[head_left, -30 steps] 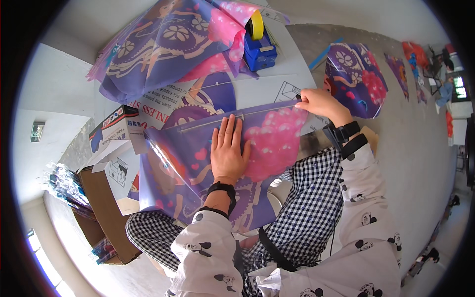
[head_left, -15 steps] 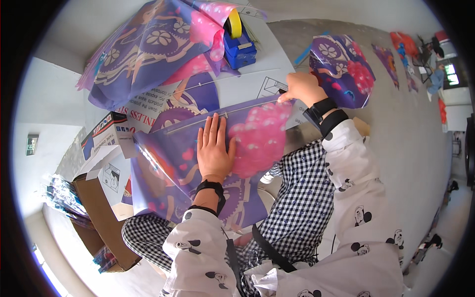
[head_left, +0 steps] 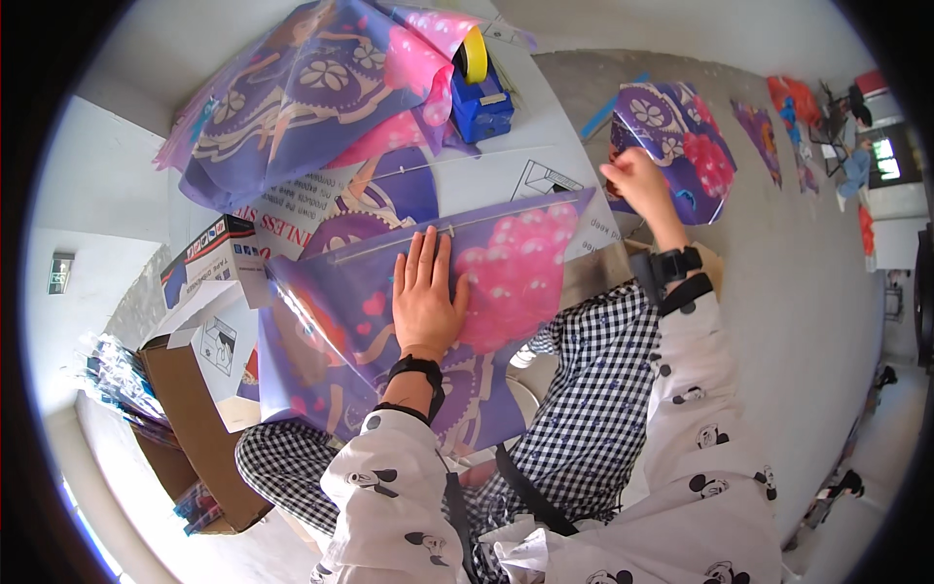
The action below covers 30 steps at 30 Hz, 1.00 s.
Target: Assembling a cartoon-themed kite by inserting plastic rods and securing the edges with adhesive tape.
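Note:
My left hand (head_left: pixel 428 302) lies flat, fingers stretched out, on a glossy purple plastic sheet (head_left: pixel 389 263) printed with pink hearts and a pink bubbly patch. A thin pale strip (head_left: pixel 379 251) runs along the sheet's far edge, just beyond my fingertips. Off the sheet's far right corner, my right hand (head_left: pixel 644 190) is raised with its fingers curled together; whatever they may hold is too small to make out. The sheet drapes over my lap at its near side. Under its far edge lies another purple printed piece (head_left: pixel 389 195).
A blue tape dispenser (head_left: pixel 482 112) with a yellow roll (head_left: pixel 475 54) stands at the back of the white printed board (head_left: pixel 525 146). Crumpled purple sheets (head_left: pixel 302 107) lie back left. An opened box (head_left: pixel 219 258) and a brown carton (head_left: pixel 195 428) are at left. Another printed sheet (head_left: pixel 681 146) lies right.
My right hand has left the sheet's far right corner and moved up and to the right, clear of it. My left hand still presses on the sheet.

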Available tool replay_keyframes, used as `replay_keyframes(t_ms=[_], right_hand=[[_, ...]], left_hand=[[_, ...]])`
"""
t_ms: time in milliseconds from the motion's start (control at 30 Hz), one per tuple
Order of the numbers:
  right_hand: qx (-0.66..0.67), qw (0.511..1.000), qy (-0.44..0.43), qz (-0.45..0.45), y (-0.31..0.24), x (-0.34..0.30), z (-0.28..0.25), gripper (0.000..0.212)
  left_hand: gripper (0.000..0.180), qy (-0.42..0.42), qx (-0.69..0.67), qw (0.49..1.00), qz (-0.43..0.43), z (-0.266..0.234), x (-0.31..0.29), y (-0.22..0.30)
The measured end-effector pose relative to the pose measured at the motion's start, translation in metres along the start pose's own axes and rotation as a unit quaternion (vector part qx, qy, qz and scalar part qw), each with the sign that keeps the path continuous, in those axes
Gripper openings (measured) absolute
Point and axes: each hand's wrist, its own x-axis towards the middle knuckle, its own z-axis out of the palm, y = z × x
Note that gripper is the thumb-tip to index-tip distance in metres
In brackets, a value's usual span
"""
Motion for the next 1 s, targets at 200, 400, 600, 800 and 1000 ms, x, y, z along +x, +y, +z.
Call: replay_keyframes(t_ms=[200, 400, 600, 800, 1000], right_hand=[[0.567, 0.8, -0.183, 0.071, -0.018, -0.023, 0.055, 0.03], [0.446, 0.884, 0.13, -0.06, -0.011, -0.025, 0.058, 0.029], [0.082, 0.93, 0.342, -0.107, 0.005, -0.011, 0.076, 0.024], [0.325, 0.913, 0.185, -0.164, -0.042, -0.042, 0.087, 0.029], [0.188, 0.923, 0.173, -0.286, -0.111, -0.01, 0.061, 0.034]], left_hand=[[0.056, 0.001, 0.001, 1.0, -0.002, 0.001, -0.004, -0.004], [0.056, 0.0, 0.013, 1.0, 0.003, 0.0, -0.002, -0.003], [0.057, -0.003, -0.003, 1.0, 0.007, -0.003, 0.0, -0.001], [0.066, -0.021, -0.198, 0.98, 0.011, -0.034, -0.004, -0.019], [0.055, -0.107, -0.254, 0.961, 0.032, -0.113, -0.052, -0.058]])
